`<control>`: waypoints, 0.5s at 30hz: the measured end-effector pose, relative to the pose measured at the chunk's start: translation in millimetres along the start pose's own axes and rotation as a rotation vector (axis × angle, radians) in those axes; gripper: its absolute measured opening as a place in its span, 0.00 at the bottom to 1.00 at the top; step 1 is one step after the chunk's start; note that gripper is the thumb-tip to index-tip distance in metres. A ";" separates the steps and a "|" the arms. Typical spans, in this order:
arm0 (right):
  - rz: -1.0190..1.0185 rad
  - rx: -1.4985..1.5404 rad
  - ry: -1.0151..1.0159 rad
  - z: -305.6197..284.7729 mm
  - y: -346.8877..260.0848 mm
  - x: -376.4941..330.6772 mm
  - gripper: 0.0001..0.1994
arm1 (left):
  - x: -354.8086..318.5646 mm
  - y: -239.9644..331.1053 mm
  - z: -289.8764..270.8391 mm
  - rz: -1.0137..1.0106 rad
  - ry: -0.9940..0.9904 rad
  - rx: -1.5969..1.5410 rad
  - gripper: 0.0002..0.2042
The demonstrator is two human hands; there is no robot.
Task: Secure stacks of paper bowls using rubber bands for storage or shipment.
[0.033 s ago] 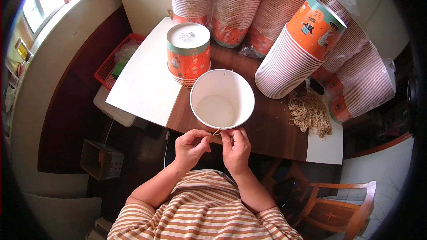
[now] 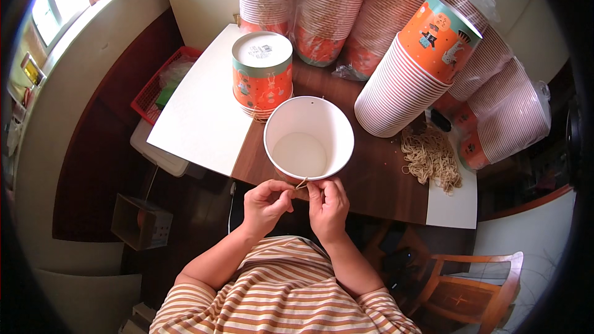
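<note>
Both hands in a fine pinch, little gap at the fingertips. Left hand [image 2: 265, 206]: thumb and forefinger together on a thin tan twine [image 2: 302, 183]. Right hand [image 2: 328, 208]: thumb and fingertips closed on the same twine from the other side, other fingers curled. A short bit of twine shows between my hands; too small to tell whether it's knotted.

Twine sits right at the near rim of a round white-lined paper bucket [image 2: 309, 125], mouth up, at the near edge of the dark brown wood-grain tabletop [image 2: 383, 179]. One small dark hole visible under its far rim. A sliver of orange outer wall shows by my left fingers.

Just behind it, to the left: short stack of orange-and-green printed paper buckets [image 2: 262, 89], upside down, white base on top, twine at its lower edge. Behind right: tall leaning stack of nested buckets [image 2: 403, 80], white rims lined up, orange printed wall on the top one. Near its foot, a loose heap of tan twine [image 2: 431, 161], partly over the white panel on the right.

Back of table: plastic-wrapped bucket stacks [image 2: 325, 12]. More wrapped ones far right, lying tilted. Off the left side: red plastic basket [image 2: 143, 100]. Lower right: brown wooden chair [image 2: 464, 297].
</note>
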State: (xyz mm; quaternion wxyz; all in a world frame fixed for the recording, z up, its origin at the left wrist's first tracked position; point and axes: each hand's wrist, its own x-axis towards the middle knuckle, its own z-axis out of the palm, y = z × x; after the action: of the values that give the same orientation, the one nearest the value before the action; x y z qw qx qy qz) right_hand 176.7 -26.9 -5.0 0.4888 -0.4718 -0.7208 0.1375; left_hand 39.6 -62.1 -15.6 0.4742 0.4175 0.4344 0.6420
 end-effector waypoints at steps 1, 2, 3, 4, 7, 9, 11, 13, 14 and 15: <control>0.000 0.001 0.000 0.3 0.0 0.2 0.05 | 0.0 -0.1 0.0 -0.013 -0.005 -0.011 0.02; -0.028 -0.045 0.018 0.8 -0.1 0.7 0.05 | 0.0 -0.3 0.0 -0.025 -0.010 -0.023 0.03; -0.055 -0.091 0.036 1.3 -0.2 1.0 0.05 | 0.0 -0.4 -0.1 -0.025 -0.010 -0.022 0.03; -0.055 -0.091 0.037 1.9 -0.3 1.2 0.05 | 0.1 -0.5 0.0 -0.049 -0.014 -0.029 0.03; -0.098 -0.178 0.070 4.5 1.4 1.0 0.05 | -0.1 -2.5 -0.9 -0.088 -0.013 -0.047 0.03; -0.069 -0.073 0.071 6.2 4.0 0.5 0.04 | -1.2 -5.5 -1.2 -0.103 -0.008 -0.058 0.03; 0.149 0.280 0.029 6.5 5.2 0.0 0.04 | -3.7 -8.8 -0.4 -0.169 0.005 -0.136 0.03; 0.208 0.383 -0.015 5.9 13.7 -4.6 0.06 | -8.5 -13.2 -3.1 -0.218 -0.030 -0.147 0.04; 0.367 0.560 -0.115 5.7 16.6 -9.9 0.06 | -10.5 -14.9 -2.0 -0.259 -0.009 -0.177 0.05; 0.526 0.736 -0.216 4.8 19.0 -14.7 0.06 | -11.3 -15.6 -1.9 -0.259 -0.009 -0.178 0.05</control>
State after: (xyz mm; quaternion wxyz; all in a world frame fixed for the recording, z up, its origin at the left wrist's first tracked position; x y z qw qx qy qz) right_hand 184.2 -27.8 -28.2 0.4944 -0.4168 -0.5266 0.5518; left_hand 43.9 -70.8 -32.4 0.5901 0.3173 0.4239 0.6094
